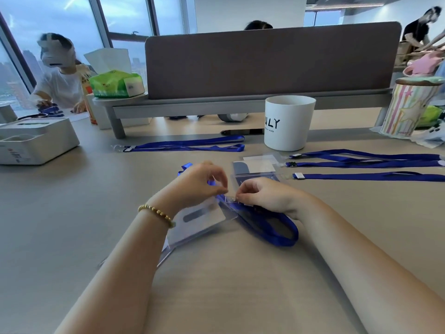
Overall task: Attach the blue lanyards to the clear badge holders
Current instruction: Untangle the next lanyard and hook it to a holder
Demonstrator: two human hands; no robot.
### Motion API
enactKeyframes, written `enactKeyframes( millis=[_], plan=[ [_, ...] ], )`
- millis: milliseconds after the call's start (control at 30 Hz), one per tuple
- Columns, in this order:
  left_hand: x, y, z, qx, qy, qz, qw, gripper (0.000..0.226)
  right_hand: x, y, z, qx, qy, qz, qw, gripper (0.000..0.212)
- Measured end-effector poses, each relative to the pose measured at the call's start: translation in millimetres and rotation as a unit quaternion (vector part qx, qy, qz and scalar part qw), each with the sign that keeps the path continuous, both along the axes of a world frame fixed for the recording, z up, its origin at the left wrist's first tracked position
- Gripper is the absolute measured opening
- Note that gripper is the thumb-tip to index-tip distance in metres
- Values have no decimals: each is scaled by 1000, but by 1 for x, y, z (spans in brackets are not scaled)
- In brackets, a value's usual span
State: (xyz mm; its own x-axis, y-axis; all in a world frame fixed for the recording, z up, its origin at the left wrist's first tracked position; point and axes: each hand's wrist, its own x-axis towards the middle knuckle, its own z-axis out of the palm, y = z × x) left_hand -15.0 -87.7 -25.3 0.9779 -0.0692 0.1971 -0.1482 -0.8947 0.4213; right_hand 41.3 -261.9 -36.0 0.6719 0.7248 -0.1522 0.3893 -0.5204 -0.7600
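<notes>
My left hand [199, 182] pinches the top edge of a clear badge holder [197, 222], which tilts up off the table. My right hand [262, 195] pinches the clip end of a blue lanyard [272, 225] right at the holder's top edge; the strap loops on the table below my right wrist. A small stack of clear badge holders [258, 166] lies just beyond my hands. Several more blue lanyards [366, 162] stretch to the right. Another blue lanyard [187, 145] with a holder on its left end lies further back.
A white cup [287, 122] stands behind the stack. A grey desk divider [269, 61] runs across the back, with a green tissue pack [115, 84] on its shelf. A white box [33, 141] sits at the left, a striped tin [409, 107] at the right. Other people work at neighbouring places.
</notes>
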Motion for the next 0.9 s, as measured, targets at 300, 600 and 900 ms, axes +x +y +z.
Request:
enactKeyframes(
  millis=[300, 600, 900],
  plan=[
    [2, 0, -8, 109, 69, 9, 992, 30, 6, 4, -9, 108, 135, -21, 985, 10],
    [5, -6, -11, 171, 134, 1, 976, 28, 4, 11, -8, 19, 20, -34, 999, 9],
    [-6, -3, -17, 183, 115, 18, 976, 31, -3, 17, -10, 38, 4, -60, 997, 15]
  ],
)
